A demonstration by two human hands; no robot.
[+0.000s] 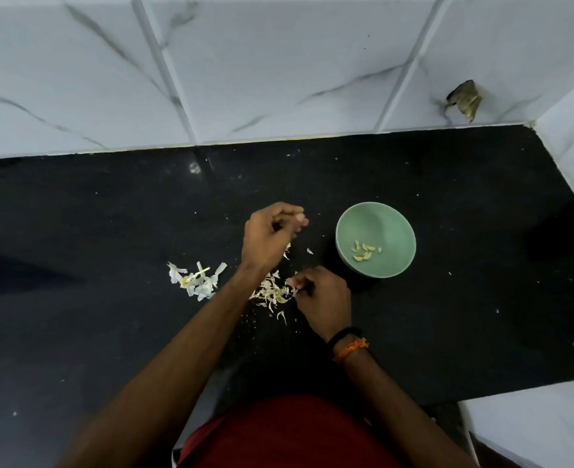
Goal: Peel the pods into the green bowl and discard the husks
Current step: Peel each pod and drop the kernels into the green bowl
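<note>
A green bowl [393, 224] stands on the black counter and holds several peeled pale cloves [365, 251]. My left hand [270, 236] hovers to the left of the bowl with its fingers curled and fingertips pressed together; nothing shows between them. A small husk flake [287, 251] lies just under it. My right hand [324, 297] is low on the counter, nearer to me than the bowl, and its thumb and fingers pinch a pale piece at the right edge of a husk pile [272, 293]. Which kind of piece it is stays unclear.
A second heap of white husks [196, 280] lies further left. Tiny husk crumbs dot the black counter [110, 214]. A tiled wall [279, 62] rises behind, with a white ledge [572, 146] at the right and a white surface [535, 420] near right.
</note>
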